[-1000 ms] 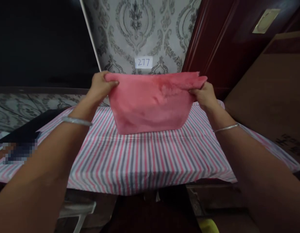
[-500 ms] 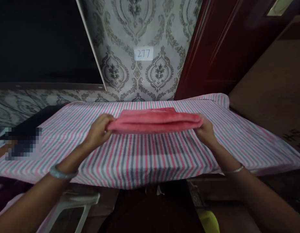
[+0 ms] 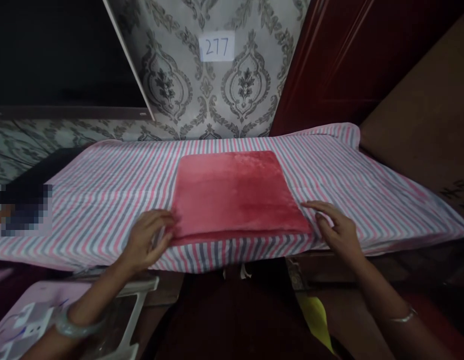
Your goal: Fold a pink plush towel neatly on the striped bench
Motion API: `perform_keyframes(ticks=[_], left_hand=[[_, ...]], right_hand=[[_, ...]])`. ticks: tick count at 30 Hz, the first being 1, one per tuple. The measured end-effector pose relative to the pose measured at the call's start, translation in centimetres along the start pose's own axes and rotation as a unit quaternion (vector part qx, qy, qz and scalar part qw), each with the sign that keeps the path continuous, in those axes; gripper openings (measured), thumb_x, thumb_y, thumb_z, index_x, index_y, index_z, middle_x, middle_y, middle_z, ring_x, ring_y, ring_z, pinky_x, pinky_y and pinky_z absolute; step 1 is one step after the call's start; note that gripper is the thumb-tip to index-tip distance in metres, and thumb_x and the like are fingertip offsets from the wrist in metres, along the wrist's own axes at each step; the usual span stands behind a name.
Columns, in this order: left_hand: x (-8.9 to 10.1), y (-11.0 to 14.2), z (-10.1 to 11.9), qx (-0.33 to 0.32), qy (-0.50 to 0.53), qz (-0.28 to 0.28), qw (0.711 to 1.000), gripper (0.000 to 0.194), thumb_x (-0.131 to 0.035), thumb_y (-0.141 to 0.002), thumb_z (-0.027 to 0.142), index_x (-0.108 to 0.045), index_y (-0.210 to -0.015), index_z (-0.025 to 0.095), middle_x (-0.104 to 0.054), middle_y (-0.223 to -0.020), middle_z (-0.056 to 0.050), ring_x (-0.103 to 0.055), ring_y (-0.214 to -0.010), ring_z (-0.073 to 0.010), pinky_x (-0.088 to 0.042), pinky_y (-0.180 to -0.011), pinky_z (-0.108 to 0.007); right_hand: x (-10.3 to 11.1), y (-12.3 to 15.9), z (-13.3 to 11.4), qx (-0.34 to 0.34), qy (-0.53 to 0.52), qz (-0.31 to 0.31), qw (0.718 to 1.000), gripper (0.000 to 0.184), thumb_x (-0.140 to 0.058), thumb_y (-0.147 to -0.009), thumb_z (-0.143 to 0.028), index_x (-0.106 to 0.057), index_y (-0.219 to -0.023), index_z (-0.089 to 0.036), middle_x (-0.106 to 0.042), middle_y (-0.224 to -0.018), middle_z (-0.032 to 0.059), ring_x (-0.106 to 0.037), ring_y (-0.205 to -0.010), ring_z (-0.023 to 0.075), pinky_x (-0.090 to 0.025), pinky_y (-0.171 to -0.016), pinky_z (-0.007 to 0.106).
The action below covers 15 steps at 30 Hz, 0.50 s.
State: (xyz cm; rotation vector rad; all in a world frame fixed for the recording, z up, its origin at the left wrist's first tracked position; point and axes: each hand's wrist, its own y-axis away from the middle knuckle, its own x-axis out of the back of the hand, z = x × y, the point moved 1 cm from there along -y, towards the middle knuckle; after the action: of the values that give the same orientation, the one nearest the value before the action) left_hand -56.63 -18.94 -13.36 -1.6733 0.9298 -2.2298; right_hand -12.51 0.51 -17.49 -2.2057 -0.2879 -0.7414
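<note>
A folded red plush cloth (image 3: pixel 235 195) lies flat on a striped tablecloth (image 3: pixel 141 175), its folded edge toward me. My left hand (image 3: pixel 149 237) is at the cloth's near left corner, fingers apart and slightly blurred, seemingly touching its side. To the right, my right hand (image 3: pixel 337 227) hovers just beside the near right edge with fingers spread, holding nothing. A bangle (image 3: pixel 76 325) circles my left wrist, and a thin bracelet (image 3: pixel 404 316) my right.
Behind the table is a patterned wall with a paper marked 277 (image 3: pixel 216 46). A dark screen (image 3: pixel 66 55) hangs at left. A red door (image 3: pixel 340 65) and a large cardboard box (image 3: pixel 423 120) stand at right. A pixelated patch covers something at far left.
The red cloth, held up at both ends by my hands before, now lies flat on the table. Both hands have let go and moved nearer to me; the view has tilted downward.
</note>
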Motion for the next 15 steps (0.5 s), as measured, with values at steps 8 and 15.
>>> perform_keyframes(ticks=[8,15], left_hand=[[-4.5,-9.9,3.6,0.087,-0.076,-0.079,0.99,0.058,-0.044,-0.103,0.046,-0.045,-0.153,0.017,-0.045,-0.16,-0.016,-0.04,-0.149,-0.0332,-0.032,-0.123,-0.056],[-10.4,-7.2,4.1,0.106,-0.111,-0.189,0.97,0.067,-0.054,-0.099,0.053,-0.041,-0.158,0.023,-0.028,-0.169,-0.018,-0.023,-0.156,-0.0402,-0.02,-0.122,-0.07]], right_hand=[[-6.1,-7.6,-7.1,0.063,0.079,-0.151,0.983,0.054,-0.036,-0.106,-0.044,-0.044,-0.158,-0.031,-0.045,-0.162,0.0044,-0.034,-0.153,0.0289,-0.03,-0.125,0.058],[-11.4,-5.4,-5.9,0.047,0.198,-0.257,0.945,0.056,-0.036,-0.106,-0.044,-0.039,-0.161,-0.032,-0.03,-0.169,0.0029,-0.021,-0.158,0.0325,-0.019,-0.125,0.065]])
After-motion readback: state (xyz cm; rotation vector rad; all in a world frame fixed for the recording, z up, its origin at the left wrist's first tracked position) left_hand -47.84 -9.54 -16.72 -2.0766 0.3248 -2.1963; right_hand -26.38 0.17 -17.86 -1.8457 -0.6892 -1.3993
